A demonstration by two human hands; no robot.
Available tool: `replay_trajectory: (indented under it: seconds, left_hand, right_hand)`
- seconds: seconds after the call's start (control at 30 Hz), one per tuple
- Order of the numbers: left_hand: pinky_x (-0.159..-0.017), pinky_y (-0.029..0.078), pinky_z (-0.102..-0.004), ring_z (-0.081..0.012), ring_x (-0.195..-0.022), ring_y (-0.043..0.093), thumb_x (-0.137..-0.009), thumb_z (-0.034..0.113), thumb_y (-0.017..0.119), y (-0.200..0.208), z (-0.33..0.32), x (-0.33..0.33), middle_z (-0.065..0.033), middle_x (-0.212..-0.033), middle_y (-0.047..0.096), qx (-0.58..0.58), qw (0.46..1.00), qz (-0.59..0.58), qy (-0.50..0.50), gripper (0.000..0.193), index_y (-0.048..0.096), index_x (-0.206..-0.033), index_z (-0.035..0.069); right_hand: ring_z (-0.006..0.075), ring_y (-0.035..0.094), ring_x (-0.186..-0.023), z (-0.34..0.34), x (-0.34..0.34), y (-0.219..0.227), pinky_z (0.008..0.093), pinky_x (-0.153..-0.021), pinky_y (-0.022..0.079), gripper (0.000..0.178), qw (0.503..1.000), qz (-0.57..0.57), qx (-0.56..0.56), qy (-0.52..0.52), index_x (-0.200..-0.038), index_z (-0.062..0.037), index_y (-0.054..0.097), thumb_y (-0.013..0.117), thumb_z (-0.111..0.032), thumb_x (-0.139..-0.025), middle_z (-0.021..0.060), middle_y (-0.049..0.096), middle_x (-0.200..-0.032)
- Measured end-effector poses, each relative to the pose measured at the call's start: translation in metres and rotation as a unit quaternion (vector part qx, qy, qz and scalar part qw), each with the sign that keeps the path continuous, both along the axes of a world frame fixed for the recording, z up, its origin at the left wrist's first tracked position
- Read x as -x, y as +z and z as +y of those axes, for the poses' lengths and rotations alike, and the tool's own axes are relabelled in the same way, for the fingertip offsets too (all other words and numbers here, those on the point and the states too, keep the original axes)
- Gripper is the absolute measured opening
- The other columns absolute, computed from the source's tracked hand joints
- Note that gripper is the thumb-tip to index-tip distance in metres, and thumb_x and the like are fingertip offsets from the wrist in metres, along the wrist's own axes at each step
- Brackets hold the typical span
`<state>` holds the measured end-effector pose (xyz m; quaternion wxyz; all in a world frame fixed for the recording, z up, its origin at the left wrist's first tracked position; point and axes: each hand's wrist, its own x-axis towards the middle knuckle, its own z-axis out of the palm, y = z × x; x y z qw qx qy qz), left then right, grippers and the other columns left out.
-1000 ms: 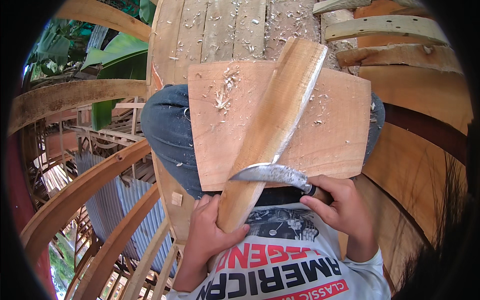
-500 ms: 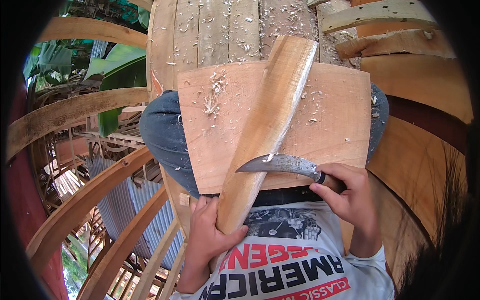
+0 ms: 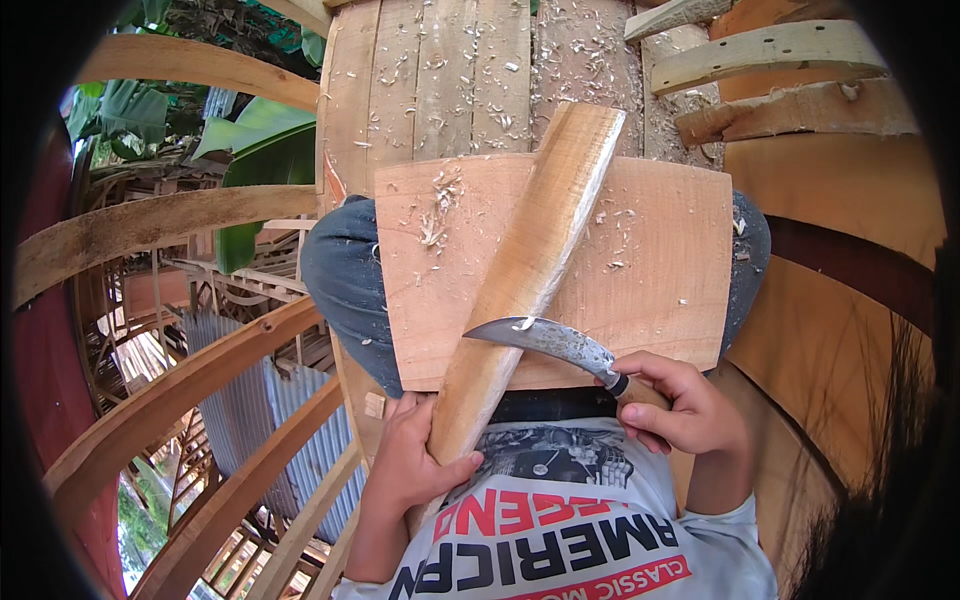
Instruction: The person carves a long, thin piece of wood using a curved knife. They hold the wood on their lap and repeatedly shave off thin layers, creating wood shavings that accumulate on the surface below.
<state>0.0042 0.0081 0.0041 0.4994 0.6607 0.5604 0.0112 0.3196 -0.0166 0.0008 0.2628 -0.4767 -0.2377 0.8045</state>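
My left hand (image 3: 415, 455) is closed around the near end of a long, flat wooden piece (image 3: 525, 260), which slants away to the upper right. Its right edge is freshly cut and pale. Gripped by its wooden handle in my right hand (image 3: 685, 405) is a curved knife (image 3: 560, 343) with a dark, worn blade. The blade lies across the wooden piece, its tip past the left side, and a small curl of shaving clings to it. Beneath both rests a wide wooden board (image 3: 650, 270) laid over my lap, with shavings on it.
Shavings litter the plank floor (image 3: 445, 90) ahead. Curved wooden ribs (image 3: 190, 365) run along the left, with corrugated metal sheets (image 3: 310, 420) and banana leaves (image 3: 265, 140) beyond them. Wooden panels (image 3: 840, 320) and battens (image 3: 770, 50) rise on the right.
My right hand and the knife have shifted slightly left and down, and the handle now tilts lower. My left hand keeps its hold. The whole view has moved a little.
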Motion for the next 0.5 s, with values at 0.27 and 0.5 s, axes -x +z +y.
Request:
replay_trajectory:
  seconds: [0.27, 0.5]
  left_hand:
    - [-0.091, 0.036, -0.0414, -0.0378, -0.100, 0.048, -0.063, 0.041, 0.074, 0.005, 0.005, -0.010, -0.0243, -0.107, 0.056, 0.055, 0.998, 0.010, 0.025, 0.069, 0.058, -0.116, -0.001]
    - [-0.093, 0.036, -0.0425, -0.0389, -0.100, 0.048, -0.065, 0.042, 0.074, 0.004, 0.002, -0.006, -0.0266, -0.106, 0.058, 0.080, 0.996, 0.036, 0.029, 0.068, 0.059, -0.115, -0.001]
  right_hand:
    - [0.0119, 0.056, -0.063, -0.016, 0.040, -0.013, 0.0217, -0.057, 0.043, 0.034, 0.876, -0.344, -0.315, -0.123, -0.114, 0.0051, 0.057, 0.066, -0.002, -0.082, 0.0034, 0.062, -0.077]
    - [0.0046, 0.043, -0.047, -0.008, 0.014, -0.002, 0.0192, -0.042, 0.032, 0.032, 0.988, -0.064, -0.137, -0.021, -0.119, 0.0034, 0.053, 0.059, -0.009, -0.090, 0.0019, 0.054, -0.067]
